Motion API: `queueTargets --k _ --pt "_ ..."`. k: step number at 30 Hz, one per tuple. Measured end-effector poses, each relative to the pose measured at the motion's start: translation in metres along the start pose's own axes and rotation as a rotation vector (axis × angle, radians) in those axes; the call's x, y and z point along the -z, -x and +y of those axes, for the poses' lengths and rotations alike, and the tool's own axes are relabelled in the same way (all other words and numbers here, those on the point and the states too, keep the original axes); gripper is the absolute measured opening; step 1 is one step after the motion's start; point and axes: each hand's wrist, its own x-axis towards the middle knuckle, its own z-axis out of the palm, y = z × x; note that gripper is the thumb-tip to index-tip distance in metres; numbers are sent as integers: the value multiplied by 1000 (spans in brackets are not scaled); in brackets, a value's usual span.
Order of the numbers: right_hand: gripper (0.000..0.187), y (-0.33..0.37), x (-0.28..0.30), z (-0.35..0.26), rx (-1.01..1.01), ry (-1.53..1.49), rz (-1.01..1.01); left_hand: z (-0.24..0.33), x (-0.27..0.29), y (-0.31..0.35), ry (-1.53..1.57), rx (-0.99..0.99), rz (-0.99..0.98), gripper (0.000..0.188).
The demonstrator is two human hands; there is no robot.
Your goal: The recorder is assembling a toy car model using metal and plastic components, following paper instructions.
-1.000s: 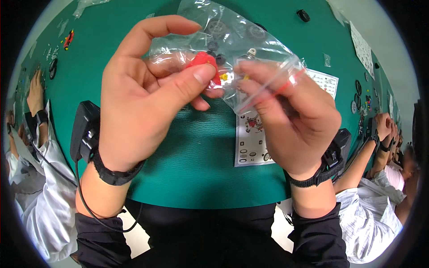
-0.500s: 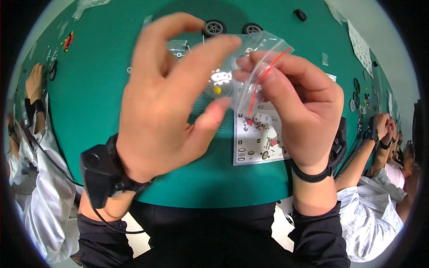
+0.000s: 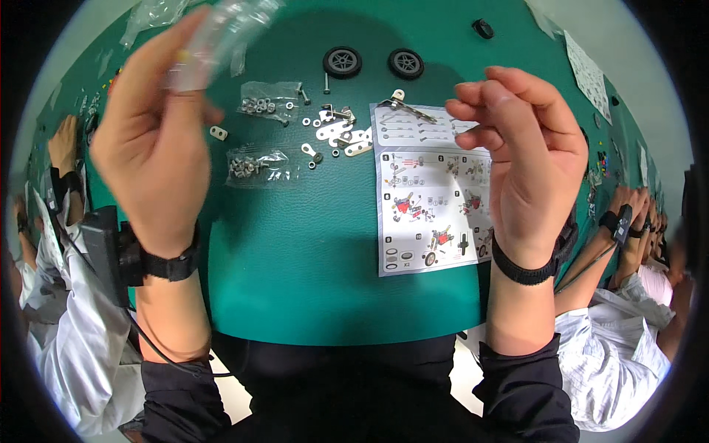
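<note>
- Left hand (image 3: 151, 166) pinches the clear bag (image 3: 230, 35), which juts up past its thumb
- Right hand (image 3: 538, 151), fingers loosely curled, hovers by the sheet (image 3: 432, 184), well apart from the bag

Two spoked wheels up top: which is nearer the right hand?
The right wheel, just beyond the instruction sheet; the left wheel lies farther from the right hand.

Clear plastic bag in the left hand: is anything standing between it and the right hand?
Nothing visible does. The gap from the clear plastic bag, blurred in the left hand, to the right hand looks open. The black wheels and loose metal parts seen between them lie lower, on the green table.
</note>
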Motion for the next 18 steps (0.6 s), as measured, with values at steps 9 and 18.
queueTargets --k 9,18 --pt "21 3 -5 -6 -105 61 -120 17 -11 -5 -331 -201 -392 52" --pt "12 16 -18 -5 42 77 -380 48 -21 23 286 14 -540 29"
